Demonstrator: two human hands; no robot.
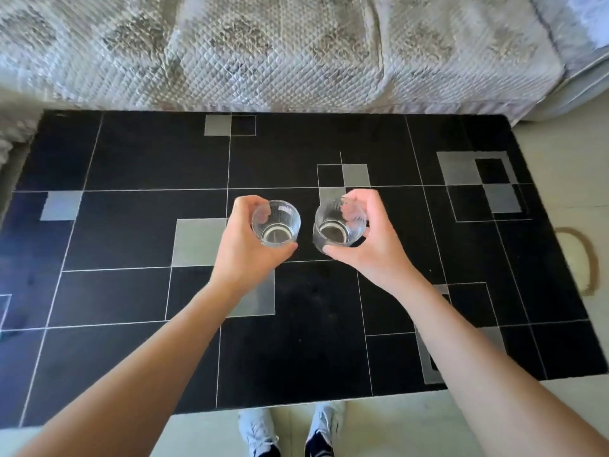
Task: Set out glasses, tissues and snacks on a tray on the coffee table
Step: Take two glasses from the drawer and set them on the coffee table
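My left hand (pixel 245 245) is wrapped around a clear ribbed glass (pixel 276 223), held upright with its mouth facing up. A second clear glass (pixel 339 222) of the same kind sits upright in my right hand (pixel 369 240). Both glasses look empty and hang side by side over the middle of the black coffee table (pixel 131 153), a small gap between them. Whether they touch the tabletop I cannot tell. No tray, tissues or snacks are in view.
The table top is black with white lines and grey squares. A sofa under a quilted grey-white cover (pixel 280 51) runs along its far edge. A brown curved mark (pixel 583 262) lies on the pale floor at the right. My shoes (pixel 290 430) show at the near edge.
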